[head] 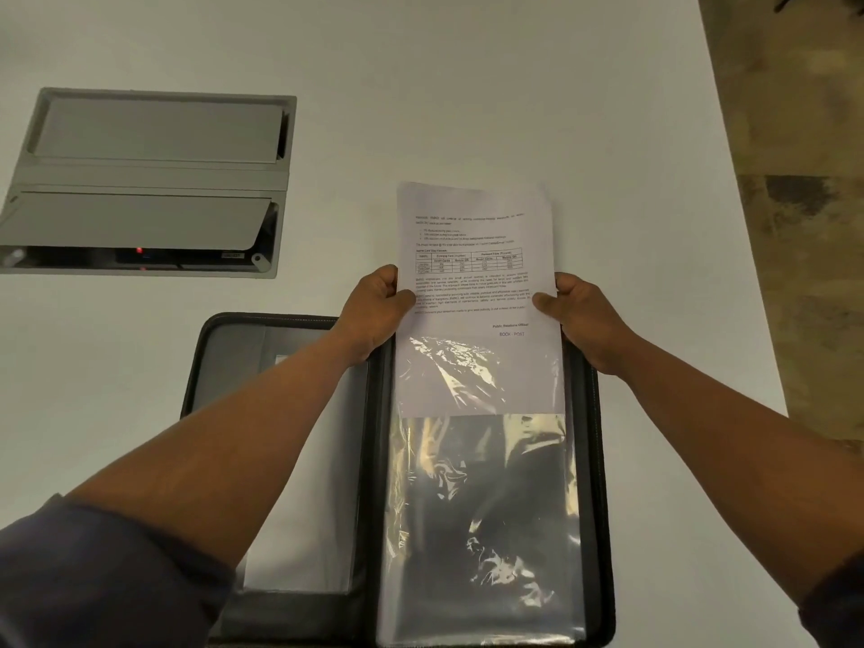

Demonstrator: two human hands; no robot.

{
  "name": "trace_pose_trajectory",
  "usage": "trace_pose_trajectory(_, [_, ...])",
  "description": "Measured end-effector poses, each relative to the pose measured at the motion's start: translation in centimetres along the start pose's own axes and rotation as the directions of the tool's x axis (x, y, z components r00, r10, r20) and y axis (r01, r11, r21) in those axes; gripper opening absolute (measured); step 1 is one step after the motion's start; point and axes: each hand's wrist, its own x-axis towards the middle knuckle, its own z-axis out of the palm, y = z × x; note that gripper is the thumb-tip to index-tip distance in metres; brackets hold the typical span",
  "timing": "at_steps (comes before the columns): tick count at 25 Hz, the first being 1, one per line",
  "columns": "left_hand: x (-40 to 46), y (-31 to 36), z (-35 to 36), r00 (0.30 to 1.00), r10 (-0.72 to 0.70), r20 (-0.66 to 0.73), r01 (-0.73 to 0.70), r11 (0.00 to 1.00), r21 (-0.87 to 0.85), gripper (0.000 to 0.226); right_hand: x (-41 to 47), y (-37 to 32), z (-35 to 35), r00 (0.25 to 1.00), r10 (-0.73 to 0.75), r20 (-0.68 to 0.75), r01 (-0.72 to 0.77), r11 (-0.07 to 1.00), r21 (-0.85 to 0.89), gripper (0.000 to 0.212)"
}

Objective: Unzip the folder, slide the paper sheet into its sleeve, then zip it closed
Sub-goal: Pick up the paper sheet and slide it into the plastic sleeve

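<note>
A black zip folder (601, 460) lies open flat on the white table in front of me. Its right half carries a clear, crinkled plastic sleeve (481, 530). A printed paper sheet (472, 226) stands partly inside the sleeve's top opening; its lower third shows through the plastic, and the rest sticks out over the table. My left hand (374, 311) pinches the sheet's left edge. My right hand (579, 315) pinches its right edge. The folder's left half (234, 357) holds a grey pocket, partly hidden under my left forearm.
A grey metal cable hatch (149, 180) is set into the white table (467, 86) at the left, its lower flap open with a red light inside. The table's right edge runs diagonally, with mottled brown floor (795, 180) beyond it.
</note>
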Motion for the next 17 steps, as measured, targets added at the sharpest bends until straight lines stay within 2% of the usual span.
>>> trace_pose_trajectory(6, [0.12,0.19,0.01,0.999,-0.009,-0.031,0.005,0.993,-0.12,0.014,-0.22,0.71,-0.5,0.999,0.049,0.022,-0.051,0.995,0.081,0.029])
trace_pose_trajectory(8, [0.28,0.01,-0.14,0.999,-0.042,-0.019,0.04,0.994,-0.099,0.012,-0.13,0.7,-0.49,0.997,0.069,0.016,-0.071,0.992,0.106,0.023])
trace_pose_trajectory(10, [0.42,-0.12,-0.18,0.997,-0.073,-0.012,0.073,0.996,-0.05,0.02,-0.06,0.64,-0.35,0.996,0.085,0.008,-0.086,0.989,0.123,0.017])
trace_pose_trajectory(13, [0.44,-0.28,-0.14,0.996,-0.084,-0.001,0.084,0.996,0.002,0.026,0.17,0.64,-0.22,0.997,0.078,-0.006,-0.077,0.992,0.101,0.02])
trace_pose_trajectory(17, [0.06,0.26,0.23,0.999,-0.053,-0.007,0.053,0.997,-0.061,0.02,0.12,0.78,-0.2,0.997,0.078,-0.02,-0.075,0.992,0.097,0.024])
